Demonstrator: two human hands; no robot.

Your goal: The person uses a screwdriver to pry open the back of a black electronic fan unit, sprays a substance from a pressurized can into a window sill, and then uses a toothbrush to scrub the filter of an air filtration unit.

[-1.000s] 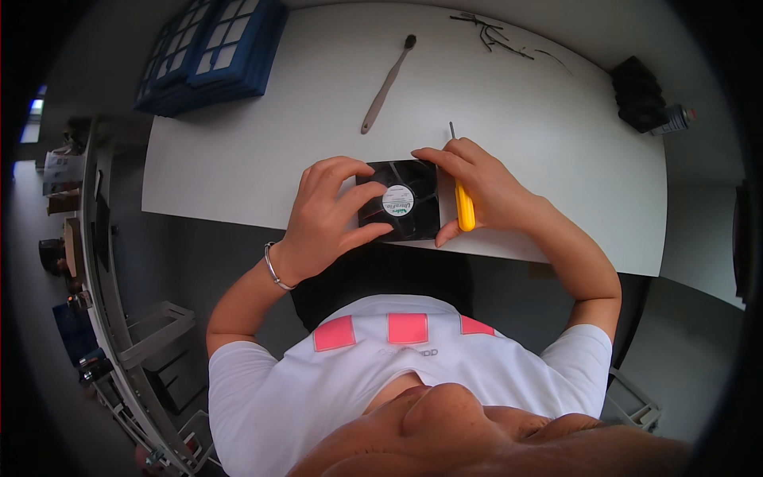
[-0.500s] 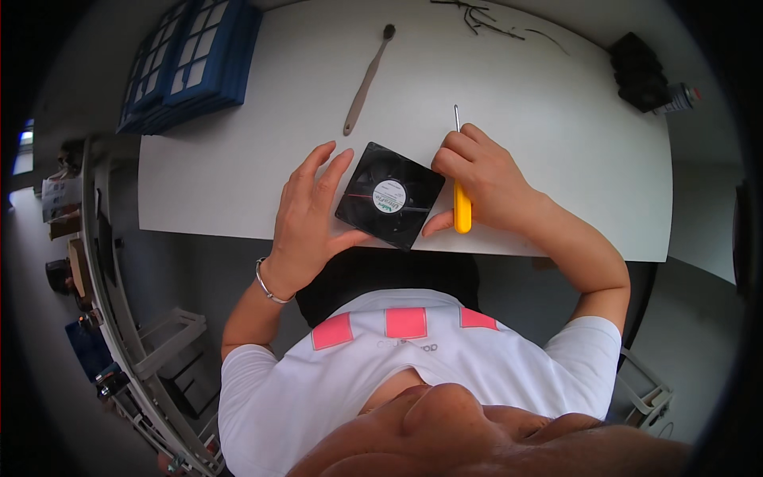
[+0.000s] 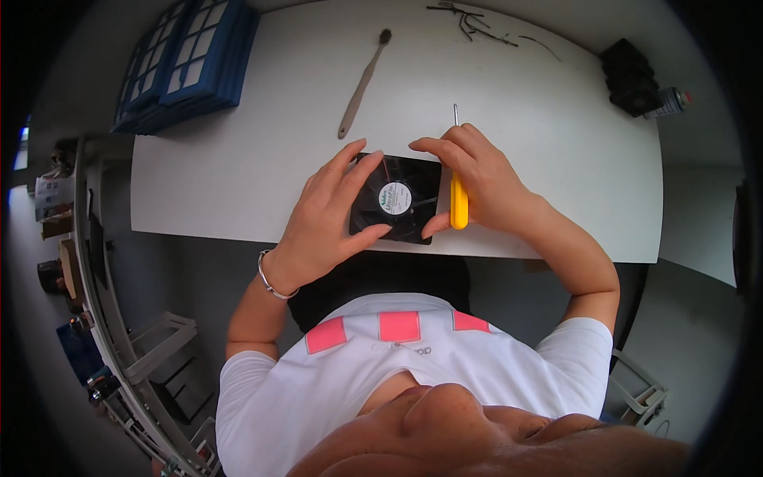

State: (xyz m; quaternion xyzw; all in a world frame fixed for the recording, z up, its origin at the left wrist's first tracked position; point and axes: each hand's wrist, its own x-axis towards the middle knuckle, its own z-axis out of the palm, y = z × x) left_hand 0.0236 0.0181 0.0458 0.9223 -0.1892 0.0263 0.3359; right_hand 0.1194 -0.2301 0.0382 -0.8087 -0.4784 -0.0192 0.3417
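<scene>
Here's the black fan (image 3: 396, 199), square-framed and label up, sitting close to the near edge of the white surface (image 3: 238, 183), the hub of our clock. In at nine o'clock comes the left hand (image 3: 319, 213), curved in a wide C: thumb at the fan's near side, fingertips at its far left corner. Over at three, the right hand (image 3: 493, 179) has a yellow-handled screwdriver (image 3: 458, 205) tucked in its palm, shaft toward twelve! Its index finger and thumb stand well apart at the fan's right-hand corners; whether that index finger touches, I cannot tell.

Round the dial: a toothbrush (image 3: 362, 87) just shy of twelve, dark wire scraps (image 3: 465, 29) at one, a stack of black pieces (image 3: 630, 75) at two with a spray can (image 3: 672, 102) right beside it, and a blue stack (image 3: 189, 60) with pale panels at ten.
</scene>
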